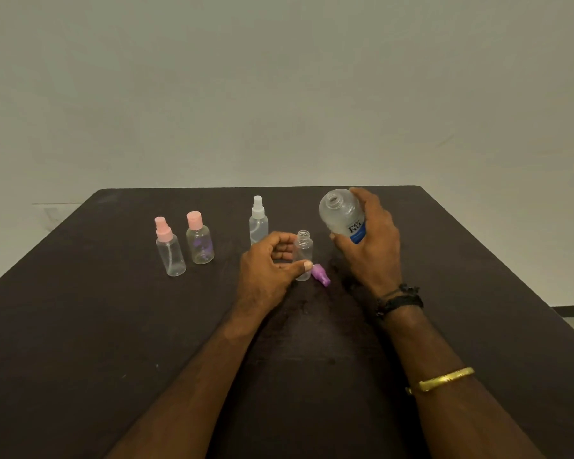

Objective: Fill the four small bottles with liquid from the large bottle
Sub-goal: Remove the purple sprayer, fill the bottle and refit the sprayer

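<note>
From the head view, your right hand (368,246) has its grip wrapped round the lower half of the large bottle (342,215), lifted off the bench (80,326) and tilted so its uncapped threaded neck points up and to the left. The bottle is round, clear plastic; its label shows dark letters that read "re" over "nu" on white, with a blue band below whose small writing is too fine to read. Your left hand (272,263) has its grip curled round the open small bottle (304,256), thumb tip on the front near the base and fingers bent behind it. This clear, straight-sided bottle stands upright on the bench, its ribbed neck uncapped, just left of and below the large bottle's mouth. A purple cap (321,274) lies on its side right beside its base. Further left stand three more clear plastic bottles, all upright and capped: a white spray bottle (258,223) just behind your left hand, a rounder pink-capped bottle (199,243) with a blurry purple print, and a pink spray bottle (170,253) beside it. The bench top is dark and matte. A black thread band (400,301) and a gold bangle (441,380) sit on your right forearm.
</note>
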